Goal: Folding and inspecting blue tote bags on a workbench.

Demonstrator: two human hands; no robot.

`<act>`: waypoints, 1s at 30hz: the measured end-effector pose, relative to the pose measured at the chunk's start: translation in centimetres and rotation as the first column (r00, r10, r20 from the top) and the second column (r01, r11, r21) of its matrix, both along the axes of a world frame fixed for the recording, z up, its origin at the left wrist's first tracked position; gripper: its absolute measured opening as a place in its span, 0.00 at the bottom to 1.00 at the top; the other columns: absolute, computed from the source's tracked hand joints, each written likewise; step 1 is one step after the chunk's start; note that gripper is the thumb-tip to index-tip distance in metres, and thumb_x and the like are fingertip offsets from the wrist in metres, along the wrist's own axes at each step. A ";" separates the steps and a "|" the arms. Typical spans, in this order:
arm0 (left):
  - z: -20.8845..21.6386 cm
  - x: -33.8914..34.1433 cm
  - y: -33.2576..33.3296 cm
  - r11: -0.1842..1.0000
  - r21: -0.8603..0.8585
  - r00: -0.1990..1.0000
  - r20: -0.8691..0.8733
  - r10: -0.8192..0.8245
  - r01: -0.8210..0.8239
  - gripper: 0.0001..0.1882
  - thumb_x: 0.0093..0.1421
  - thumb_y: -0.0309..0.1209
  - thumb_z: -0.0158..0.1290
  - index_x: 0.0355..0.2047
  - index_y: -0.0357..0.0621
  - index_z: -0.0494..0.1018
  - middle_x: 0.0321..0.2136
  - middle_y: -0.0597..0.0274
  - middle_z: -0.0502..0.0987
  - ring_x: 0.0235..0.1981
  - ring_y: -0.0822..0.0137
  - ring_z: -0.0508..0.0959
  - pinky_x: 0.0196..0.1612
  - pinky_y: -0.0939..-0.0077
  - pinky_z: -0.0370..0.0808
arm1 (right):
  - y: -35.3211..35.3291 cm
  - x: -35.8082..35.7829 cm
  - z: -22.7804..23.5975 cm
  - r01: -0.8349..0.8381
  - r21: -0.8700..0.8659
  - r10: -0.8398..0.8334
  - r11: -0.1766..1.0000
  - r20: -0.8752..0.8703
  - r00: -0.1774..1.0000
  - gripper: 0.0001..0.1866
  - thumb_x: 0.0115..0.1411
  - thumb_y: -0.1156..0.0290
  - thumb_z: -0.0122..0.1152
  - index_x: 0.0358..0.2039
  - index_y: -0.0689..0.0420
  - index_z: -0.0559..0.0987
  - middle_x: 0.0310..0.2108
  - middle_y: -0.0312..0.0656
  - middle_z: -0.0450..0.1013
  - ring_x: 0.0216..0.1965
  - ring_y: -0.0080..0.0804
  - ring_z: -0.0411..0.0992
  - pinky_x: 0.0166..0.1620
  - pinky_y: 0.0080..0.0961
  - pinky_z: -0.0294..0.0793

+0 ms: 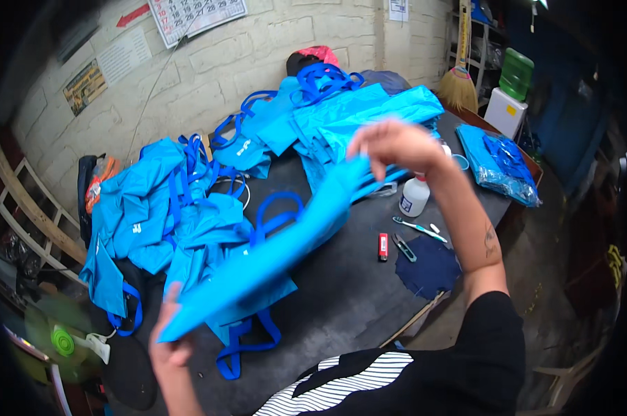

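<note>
A light blue tote bag (272, 253) is stretched slantwise above the table, blurred by motion. My left hand (169, 343) grips its lower left end, with the thumb along the edge. At the upper right, my raised right hand (400, 145) pinches the other end. Behind the held bag lies a heap of similar blue bags (143, 208) with darker blue straps. A further pile of blue bags (369, 114) sits at the back, just beyond my right hand. Below the held bag, a dark blue strap loop (251, 347) lies on the table.
On the dark table (327, 305) lie a white bottle (414, 195), a toothbrush (421, 229), a red lighter (382, 247), thread snips (403, 247) and a navy cloth piece (428, 267). Plastic-wrapped blue bags (497, 166) rest at the right edge. A small fan (62, 341) stands left.
</note>
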State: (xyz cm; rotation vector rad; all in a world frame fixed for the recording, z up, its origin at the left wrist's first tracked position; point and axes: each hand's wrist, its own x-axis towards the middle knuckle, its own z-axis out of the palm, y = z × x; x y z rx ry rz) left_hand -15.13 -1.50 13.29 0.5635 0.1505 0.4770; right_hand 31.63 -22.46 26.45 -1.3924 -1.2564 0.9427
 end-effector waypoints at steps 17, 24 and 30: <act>10.8 0.4 0.6 0.926 0.165 0.937 0.140 0.319 -0.340 0.23 0.68 0.28 0.41 0.58 0.24 0.55 0.49 0.41 0.71 0.42 0.63 0.79 0.43 0.79 0.82 | 10.7 -7.3 -12.7 -0.425 0.128 0.191 0.896 0.752 0.631 0.52 0.36 0.50 0.76 0.60 0.54 0.62 0.59 0.45 0.61 0.47 0.44 0.68 0.49 0.38 0.68; 14.1 1.2 -2.1 0.748 0.289 0.800 0.163 0.577 -0.598 0.25 0.69 0.32 0.36 0.60 0.26 0.52 0.59 0.45 0.62 0.53 0.62 0.72 0.53 0.75 0.76 | 8.1 -16.8 -12.5 -0.392 0.229 0.158 0.891 0.653 0.741 0.45 0.45 0.61 0.71 0.61 0.56 0.58 0.56 0.53 0.64 0.56 0.53 0.63 0.56 0.48 0.60; 16.3 -3.9 -0.4 0.690 0.658 0.941 0.322 0.104 -0.301 0.20 0.70 0.32 0.35 0.58 0.31 0.59 0.52 0.51 0.71 0.52 0.66 0.72 0.61 0.69 0.66 | 12.3 -13.0 -7.3 -0.401 0.324 0.090 0.857 0.672 0.735 0.26 0.44 0.78 0.63 0.47 0.55 0.73 0.42 0.48 0.74 0.43 0.47 0.74 0.44 0.37 0.74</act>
